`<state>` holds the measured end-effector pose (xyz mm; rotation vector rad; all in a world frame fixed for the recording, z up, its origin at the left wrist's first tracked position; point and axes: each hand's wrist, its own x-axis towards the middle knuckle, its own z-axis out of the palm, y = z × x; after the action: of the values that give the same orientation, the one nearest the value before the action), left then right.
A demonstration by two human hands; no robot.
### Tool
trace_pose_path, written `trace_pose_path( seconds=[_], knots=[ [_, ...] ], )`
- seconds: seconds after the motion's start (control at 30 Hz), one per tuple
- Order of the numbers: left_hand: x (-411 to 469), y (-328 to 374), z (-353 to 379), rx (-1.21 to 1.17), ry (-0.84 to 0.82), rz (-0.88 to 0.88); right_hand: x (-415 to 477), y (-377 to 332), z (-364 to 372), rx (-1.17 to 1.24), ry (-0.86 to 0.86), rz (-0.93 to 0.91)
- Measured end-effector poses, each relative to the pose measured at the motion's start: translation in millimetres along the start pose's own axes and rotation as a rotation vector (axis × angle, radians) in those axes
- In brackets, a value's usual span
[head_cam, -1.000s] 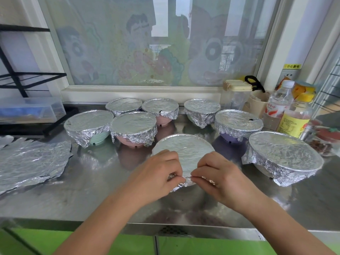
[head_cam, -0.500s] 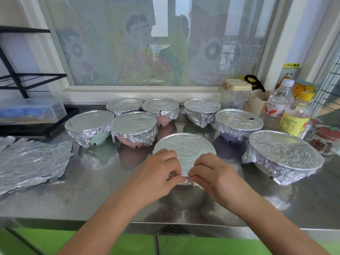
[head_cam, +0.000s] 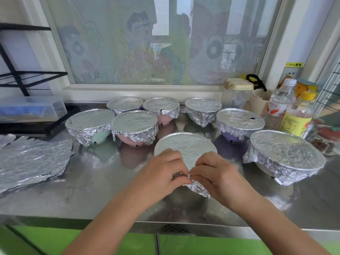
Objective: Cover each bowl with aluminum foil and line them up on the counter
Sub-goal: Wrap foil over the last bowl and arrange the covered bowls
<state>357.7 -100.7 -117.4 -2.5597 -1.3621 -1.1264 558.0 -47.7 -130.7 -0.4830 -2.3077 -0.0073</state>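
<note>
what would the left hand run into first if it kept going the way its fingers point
Probably the right hand: the left hand points rightward along the near rim of the front bowl, and both pinch the same foil fold, nearly touching.

The nearest bowl [head_cam: 185,147] shows only its foil top; the left grip [head_cam: 161,173] and right grip [head_cam: 217,175], pinching its foil edge [head_cam: 198,188], hide the near wall, and the bowl's colour cannot be told. Both forearms run off the bottom edge. Foil hides whatever each bowl holds. The back-left bowl [head_cam: 125,104] is partly hidden behind the teal bowl [head_cam: 90,120] and pink bowl [head_cam: 134,122]. On the desk [head_cam: 92,196], a loose foil sheet [head_cam: 33,161] is cut off by the left edge, as are a clear plastic box [head_cam: 31,109] with blurred blue contents and a black rack [head_cam: 27,74]. Print on the yellow sign [head_cam: 294,64] and bottle labels [head_cam: 294,124] is too small to read. A red object [head_cam: 329,133] is cut off at right.
</note>
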Motion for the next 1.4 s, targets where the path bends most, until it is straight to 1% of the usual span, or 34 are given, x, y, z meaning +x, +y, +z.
trace_pose_path(
  seconds=[0.13, 0.27, 0.47, 0.57, 0.67, 0.77, 0.9, 1.07, 1.27, 1.33, 1.4],
  knots=[
    [1, -6, -2, -0.009, -0.029, -0.006, -5, 3, -4, 0.025, -0.02, 0.015],
    [0, -13, -12, 0.003, -0.062, 0.016, -7, 14, -12, -0.015, 0.0, 0.022],
    [0, -5, 0, 0.051, -0.015, 0.022, 1, 4, -4, 0.0, 0.013, -0.023],
    [4, 0, 6, 0.095, -0.027, 0.044, 2, 0, 0, 0.006, 0.01, -0.02],
    [5, -5, 3, 0.104, -0.059, 0.068, -3, 5, -2, 0.012, 0.001, 0.008],
    [4, -12, -3, 0.065, -0.074, 0.04, -9, 15, -9, -0.006, -0.003, 0.061],
    [0, -14, -5, 0.052, -0.071, 0.03, -11, 18, -6, 0.014, 0.014, 0.06],
    [2, -6, 1, 0.12, -0.027, 0.041, -8, 11, 0, 0.022, 0.016, 0.066],
    [0, -17, -6, 0.028, -0.011, 0.008, -10, 14, -10, 0.029, 0.044, 0.07],
    [-2, -17, -5, -0.029, 0.051, -0.027, -10, 14, -9, 0.033, 0.031, 0.055],
    [-5, -17, -3, -0.08, 0.159, -0.082, -9, 13, -11, 0.066, 0.031, 0.064]
  ],
)
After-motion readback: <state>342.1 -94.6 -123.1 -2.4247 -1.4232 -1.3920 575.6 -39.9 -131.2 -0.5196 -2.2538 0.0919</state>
